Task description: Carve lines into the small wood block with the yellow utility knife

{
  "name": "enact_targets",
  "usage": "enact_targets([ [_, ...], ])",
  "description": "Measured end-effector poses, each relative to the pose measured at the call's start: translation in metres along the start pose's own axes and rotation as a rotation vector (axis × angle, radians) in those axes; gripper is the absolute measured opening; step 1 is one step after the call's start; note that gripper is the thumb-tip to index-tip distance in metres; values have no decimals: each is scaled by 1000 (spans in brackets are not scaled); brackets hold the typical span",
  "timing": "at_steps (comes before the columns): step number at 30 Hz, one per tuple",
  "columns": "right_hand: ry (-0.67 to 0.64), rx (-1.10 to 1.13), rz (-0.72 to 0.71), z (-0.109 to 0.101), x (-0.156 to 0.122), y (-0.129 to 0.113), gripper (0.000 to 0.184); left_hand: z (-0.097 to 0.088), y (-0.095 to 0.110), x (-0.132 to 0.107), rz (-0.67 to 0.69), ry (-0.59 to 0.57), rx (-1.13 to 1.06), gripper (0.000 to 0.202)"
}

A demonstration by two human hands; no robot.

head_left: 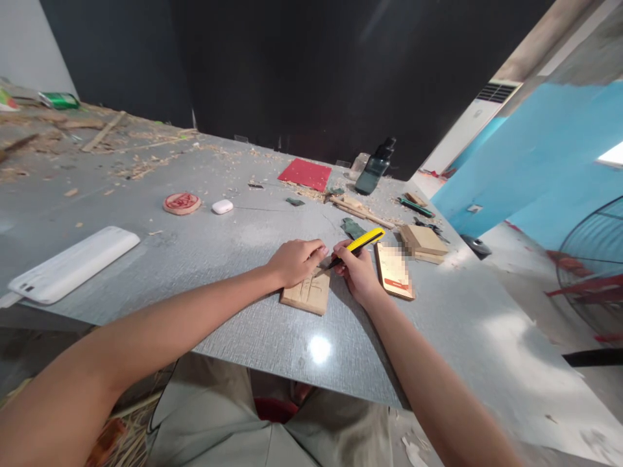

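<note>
My right hand (357, 272) is closed around a yellow utility knife (366, 240), held like a pen, its black tip end slanting down to the left. That end reaches the far right part of a small square wooden block (306, 297), which lies flat on the table with carved lines in its top. My left hand (298, 261) rests over the block's far left part, fingers bent and pressing it down. Its fingertips come close to the knife's tip. The exact contact of blade and wood is too small to make out.
Right of my right hand lies a phone (395, 271), with stacked wooden blocks (422, 241) behind it. Further back are a dark bottle (374, 170) and red sandpaper-like sheet (304, 174). Leftward sit a white case (222, 206), carved round disc (182, 203) and white power strip-like box (75, 263).
</note>
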State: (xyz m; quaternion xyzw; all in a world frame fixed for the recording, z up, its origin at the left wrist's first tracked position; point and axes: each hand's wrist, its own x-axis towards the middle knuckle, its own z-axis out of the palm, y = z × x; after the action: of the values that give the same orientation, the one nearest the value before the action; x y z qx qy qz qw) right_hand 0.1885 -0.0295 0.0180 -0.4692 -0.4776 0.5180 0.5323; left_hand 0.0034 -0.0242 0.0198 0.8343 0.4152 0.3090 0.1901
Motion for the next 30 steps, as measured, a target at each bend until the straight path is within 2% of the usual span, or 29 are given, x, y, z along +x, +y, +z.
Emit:
enact_targets([
  [8,-72,-37,16,-2,-2,-1,26,-2,1,0,-12,-4,2,42],
  [16,84,10,-30,2,1,2,20,0,0,0,-16,-4,14,42],
  [24,-24,-11,-3,1,-3,0,25,-1,0,0,-21,-2,15,41],
  [30,76,10,-22,0,0,3,19,-2,1,0,-17,-4,14,40],
])
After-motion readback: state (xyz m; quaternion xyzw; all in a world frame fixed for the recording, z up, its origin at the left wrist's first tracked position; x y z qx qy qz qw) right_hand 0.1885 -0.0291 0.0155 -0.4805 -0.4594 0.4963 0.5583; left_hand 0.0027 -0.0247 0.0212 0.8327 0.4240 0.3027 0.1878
